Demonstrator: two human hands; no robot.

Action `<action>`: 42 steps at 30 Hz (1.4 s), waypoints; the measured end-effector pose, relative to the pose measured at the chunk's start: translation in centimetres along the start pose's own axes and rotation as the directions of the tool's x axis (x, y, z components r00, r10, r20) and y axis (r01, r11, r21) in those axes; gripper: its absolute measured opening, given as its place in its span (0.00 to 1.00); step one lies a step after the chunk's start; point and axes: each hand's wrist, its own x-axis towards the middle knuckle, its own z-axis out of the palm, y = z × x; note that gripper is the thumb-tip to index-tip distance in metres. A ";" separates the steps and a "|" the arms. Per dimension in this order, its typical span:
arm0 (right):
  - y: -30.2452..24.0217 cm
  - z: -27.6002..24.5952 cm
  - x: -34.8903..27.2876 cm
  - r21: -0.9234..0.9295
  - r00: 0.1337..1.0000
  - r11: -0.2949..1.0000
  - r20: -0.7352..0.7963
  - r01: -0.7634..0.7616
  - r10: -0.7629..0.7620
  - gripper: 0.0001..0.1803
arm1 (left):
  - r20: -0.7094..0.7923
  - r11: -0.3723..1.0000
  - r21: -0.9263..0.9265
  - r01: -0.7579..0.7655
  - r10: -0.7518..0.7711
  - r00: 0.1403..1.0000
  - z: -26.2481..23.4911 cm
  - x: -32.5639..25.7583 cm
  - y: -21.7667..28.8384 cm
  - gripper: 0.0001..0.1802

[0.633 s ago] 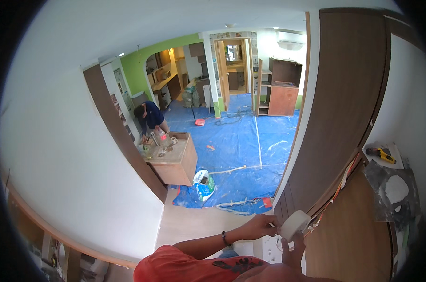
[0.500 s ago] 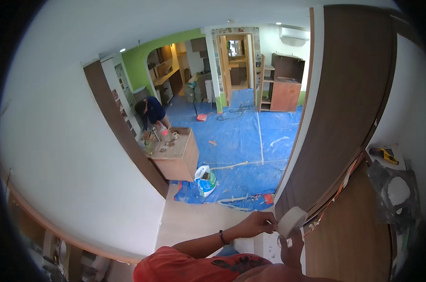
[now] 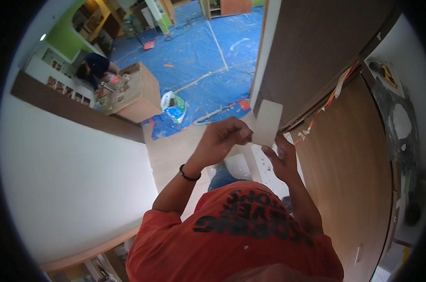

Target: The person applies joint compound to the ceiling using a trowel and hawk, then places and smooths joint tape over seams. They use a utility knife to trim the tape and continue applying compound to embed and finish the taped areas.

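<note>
A wide roll of off-white tape (image 3: 267,123) is held up in front of my chest, its broad outer face toward me. My right hand (image 3: 283,152) grips the roll at its lower right edge, thumb on the near side. At the roll's lower left corner, my left hand (image 3: 227,134) is closed in a pinch, fingertips touching or very near the tape's edge. Whether a loose tape end lies between those fingertips is too small to make out.
Blue sheeting (image 3: 194,51) covers the far floor. A white bag (image 3: 174,107) stands beside a wooden cabinet (image 3: 144,89), where another person (image 3: 93,68) bends over. Orange wires (image 3: 323,108) run along the brown panel at right. A yellow-black tool (image 3: 387,75) lies on a ledge.
My view has tipped down, so the room has shifted up and left. The tape roll has turned from its round side to its broad outer face. Both hands stay at it.
</note>
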 end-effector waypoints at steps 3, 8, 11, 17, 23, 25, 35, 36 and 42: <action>-0.5 1.4 2.2 0.044 0.999 0.999 -0.036 0.023 -0.022 0.19 | -0.087 0.994 0.100 -0.046 0.055 0.995 -0.5 1.0 1.4 0.11; 0.3 2.5 4.5 0.009 1.000 1.000 -0.016 0.017 -0.017 0.19 | -0.137 0.943 0.295 -0.153 0.200 0.970 -2.7 1.9 1.3 0.07; 1.0 3.4 5.3 -0.161 0.992 0.979 -0.045 -0.125 0.119 0.20 | -0.141 0.916 0.380 -0.128 0.194 0.971 -4.5 2.5 0.4 0.06; 1.6 6.2 8.6 -0.133 0.996 0.989 -0.070 -0.060 0.051 0.23 | -0.242 0.932 0.349 -0.100 0.193 0.951 -6.9 3.9 -0.7 0.07; 1.0 9.3 10.4 0.361 0.991 0.927 -0.052 -0.096 0.123 0.18 | -0.287 0.969 0.234 -0.077 0.145 0.947 -8.8 4.8 -1.4 0.08; 0.8 9.7 11.1 0.366 0.987 0.922 -0.039 -0.129 0.153 0.18 | -0.295 0.941 0.318 -0.113 0.212 0.932 -9.3 4.8 -1.6 0.08; 6.4 12.7 13.9 0.322 0.996 0.946 -0.070 -0.034 0.059 0.21 | -0.442 0.985 0.079 -0.152 0.172 0.880 -12.0 5.5 -3.6 0.09; 7.3 13.0 14.3 0.335 0.996 0.941 -0.064 -0.042 0.067 0.22 | -0.459 0.981 0.057 -0.186 0.191 0.868 -12.2 5.5 -3.8 0.08; 7.4 14.6 16.2 0.359 0.989 0.931 -0.100 -0.067 0.110 0.22 | -0.483 0.929 0.145 -0.340 0.366 0.796 -13.9 6.1 -3.3 0.05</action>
